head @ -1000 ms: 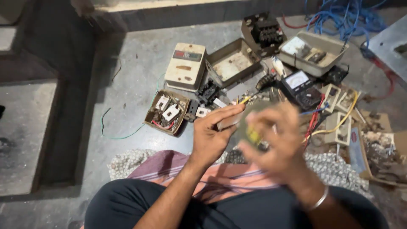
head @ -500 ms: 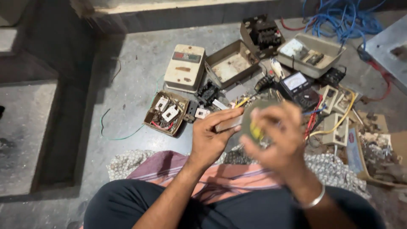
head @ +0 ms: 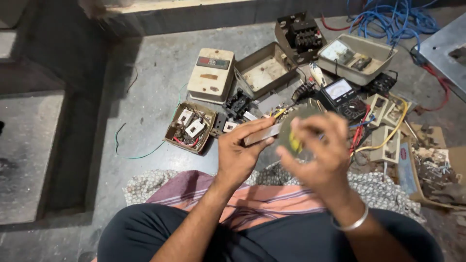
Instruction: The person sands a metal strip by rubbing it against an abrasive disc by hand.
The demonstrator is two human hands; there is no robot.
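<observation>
Gripping one flat grey-green panel from both sides, the two hands meet above the lap. One left hand clamps the panel's near edge, thumb on top and fingers curled under a pale strip along that edge. One right hand is blurred; its fingers close over the panel's right part, where a yellow spot shows, and one silver bangle circles its wrist.

Places below are told from the multimeter, the single black one with a white dial face lying on the grey floor. The panel is held just left of and below it, partly covering the clutter. Far to its left lies one cream starter box with a dark label strip. Between that box and the multimeter sits one open, empty metal box. Well to its lower left, beyond the panel, one small open box holds two white switch parts and red wires. Just above the multimeter stands one pale tray with small parts, and left of that tray one black contactor block. Above and to its right spreads one tangle of blue cable. Just right of the multimeter lie three cream switch plates crossed by one yellow wire. Far left of it, one green wire curls across the floor
</observation>
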